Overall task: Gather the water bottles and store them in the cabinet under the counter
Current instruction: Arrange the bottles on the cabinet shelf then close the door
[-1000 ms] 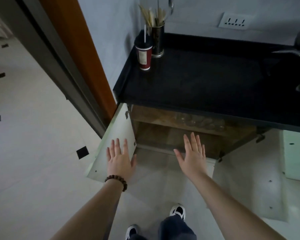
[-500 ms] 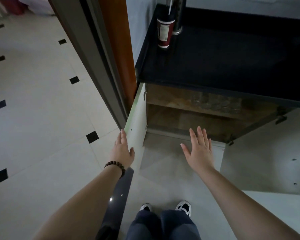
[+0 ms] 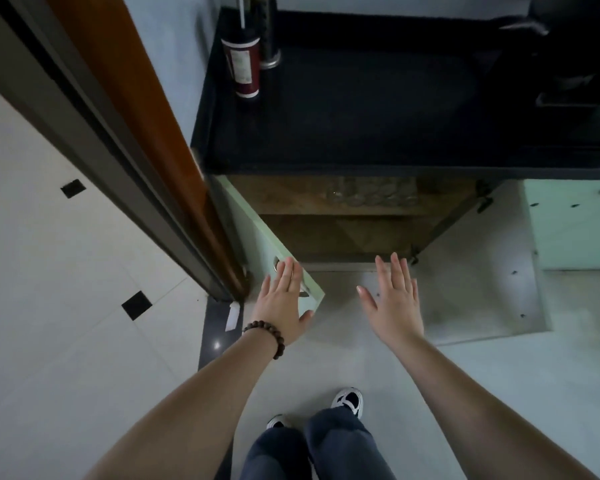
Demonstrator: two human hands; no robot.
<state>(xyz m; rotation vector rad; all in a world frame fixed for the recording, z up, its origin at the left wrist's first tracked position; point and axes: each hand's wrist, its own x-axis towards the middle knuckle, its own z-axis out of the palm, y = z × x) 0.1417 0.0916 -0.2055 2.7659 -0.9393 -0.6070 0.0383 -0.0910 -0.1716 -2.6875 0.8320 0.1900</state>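
Observation:
Several clear water bottles (image 3: 371, 195) lie in a row on the upper wooden shelf of the cabinet (image 3: 343, 233) under the black counter (image 3: 361, 126). Both cabinet doors stand open. My left hand (image 3: 283, 303), with a bead bracelet at the wrist, rests flat with fingers apart on the outer face of the pale green left door (image 3: 274, 251), near its free edge. My right hand (image 3: 394, 299) hovers flat and empty in front of the cabinet's lower opening, between the two doors. The right door (image 3: 482, 271) is swung wide open.
A red paper cup with a straw (image 3: 245, 65) and a dark metal holder (image 3: 269, 46) stand at the counter's left end. A wooden door frame (image 3: 146, 133) is close behind the left door. Another pale green cabinet front (image 3: 575, 223) sits to the right. My feet (image 3: 347, 400) stand on light tiles.
The view has tilted further down and shifted. My left hand has moved onto the outer face of the left door, which has swung partway inward. My right hand stays open in front of the cabinet.

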